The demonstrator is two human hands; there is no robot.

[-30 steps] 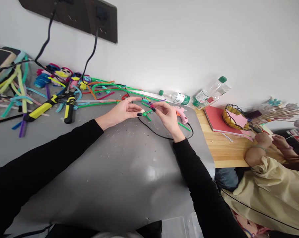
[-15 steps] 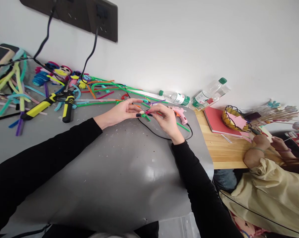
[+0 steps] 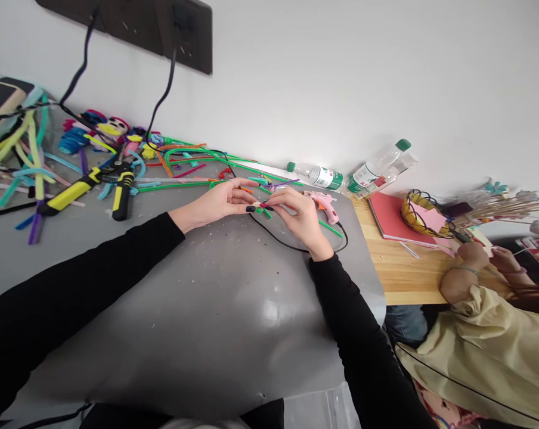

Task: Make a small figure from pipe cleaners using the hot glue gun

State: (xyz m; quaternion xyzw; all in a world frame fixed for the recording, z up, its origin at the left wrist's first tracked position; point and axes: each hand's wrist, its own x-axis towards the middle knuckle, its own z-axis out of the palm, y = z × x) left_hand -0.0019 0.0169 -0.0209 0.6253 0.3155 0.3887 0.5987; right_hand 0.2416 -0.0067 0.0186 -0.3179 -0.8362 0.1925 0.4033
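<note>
Both of my hands meet over the far part of the grey table mat (image 3: 216, 310). My left hand (image 3: 218, 201) pinches a small pipe-cleaner piece (image 3: 262, 208) of green, cream and pink between thumb and fingers. My right hand (image 3: 299, 213) pinches the same piece from the other side, fingers curled. A pink glue gun (image 3: 323, 204) lies just beyond my right hand, its black cord (image 3: 287, 243) looping under my wrist.
Loose coloured pipe cleaners (image 3: 184, 161) and yellow-handled pliers (image 3: 121, 193) lie at the back left. Two water bottles (image 3: 316, 175) lie by the wall. On the wooden table (image 3: 408, 268) sit a red notebook (image 3: 388, 217) and a wire basket (image 3: 419, 213). Another person in a pale yellow top (image 3: 484, 345) works at the right.
My hands have drawn closer together around the small piece, and the view has shifted slightly. The other person's hands moved a little.
</note>
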